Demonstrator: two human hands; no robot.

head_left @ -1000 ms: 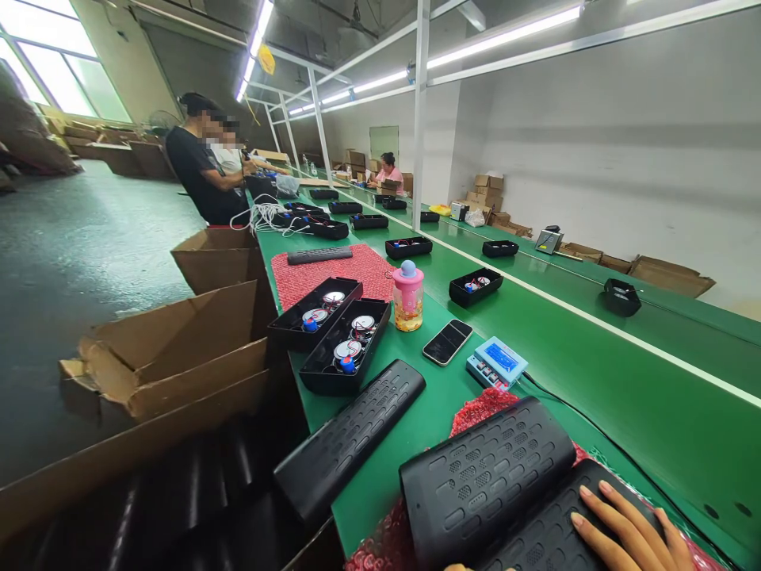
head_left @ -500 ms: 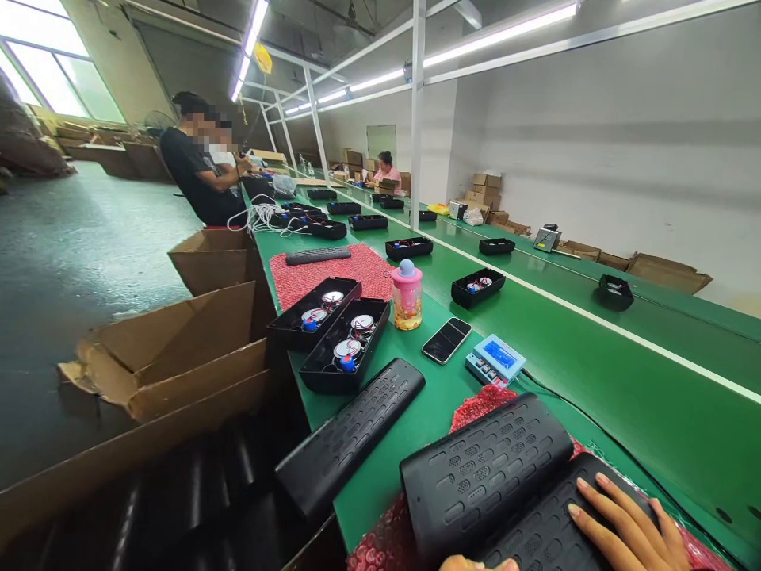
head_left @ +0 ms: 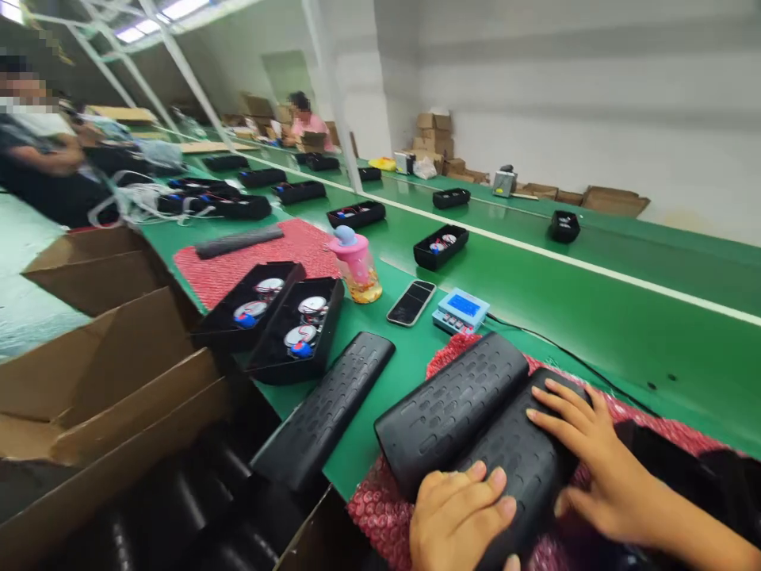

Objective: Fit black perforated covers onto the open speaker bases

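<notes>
Two black perforated speaker covers lie side by side on red bubble wrap (head_left: pixel 380 507) at the near edge of the green bench. My left hand (head_left: pixel 455 519) rests flat on the near end of the right cover (head_left: pixel 517 460), fingers stretched out. My right hand (head_left: pixel 586 456) lies across the far end of the same cover, fingers spread and the thumb against its side. The left cover (head_left: pixel 449 408) touches it and is free of my hands. A third cover (head_left: pixel 324 412) lies alone further left.
Two open black housings with speaker parts (head_left: pixel 297 329) sit beyond the covers. A pink bottle (head_left: pixel 357 266), a phone (head_left: pixel 411 302) and a blue meter (head_left: pixel 460 309) with a cable stand behind. Cardboard boxes (head_left: pixel 112 373) line the left edge. Other people work at the far end.
The view has swung down and to the right. My left hand has come in from the bottom edge onto the right cover. My right hand stays on its far end.
</notes>
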